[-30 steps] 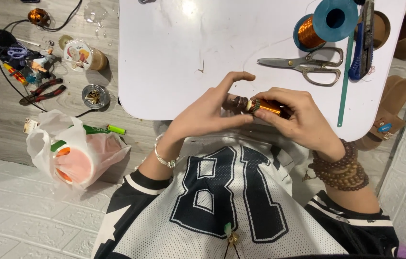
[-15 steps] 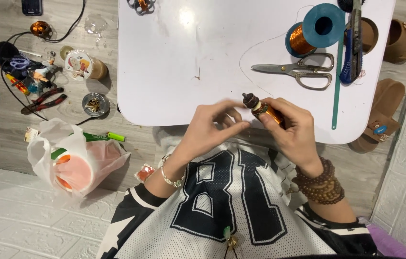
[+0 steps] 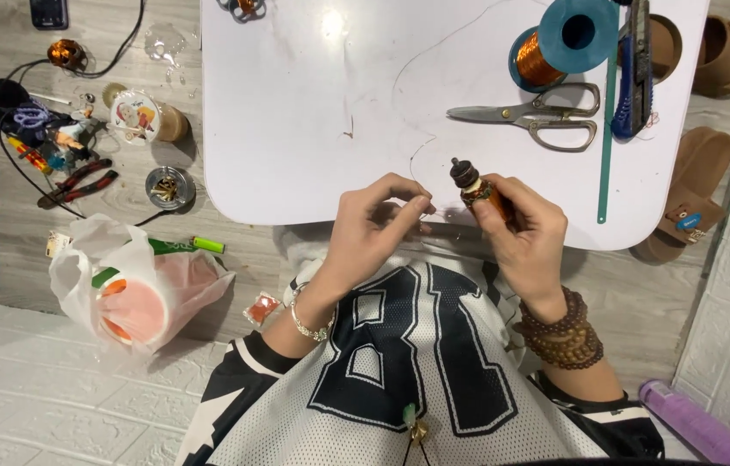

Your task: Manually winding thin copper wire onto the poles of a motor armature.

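Note:
My right hand (image 3: pixel 524 233) grips a small copper-wound bobbin with a dark knobbed top (image 3: pixel 472 184), held upright at the near edge of the white table (image 3: pixel 313 103). My left hand (image 3: pixel 373 229) sits just to its left, thumb and forefinger pinched on a thin wire (image 3: pixel 444 210) that runs to the bobbin. The fine wire loops away across the table top toward the blue spool of copper wire (image 3: pixel 559 39) at the back right.
Scissors (image 3: pixel 533 116), a blue cutter (image 3: pixel 632 73) and a green stick (image 3: pixel 608 138) lie right of the spool. On the floor at left are red pliers (image 3: pixel 80 181), a small tin (image 3: pixel 165 185), cables and a white plastic bag (image 3: pixel 128 280). Brown slippers (image 3: pixel 692 194) lie at right.
The bobbin has turned from lying sideways between both hands to standing upright in my right hand. My left hand has drawn away to the left, pinching the wire.

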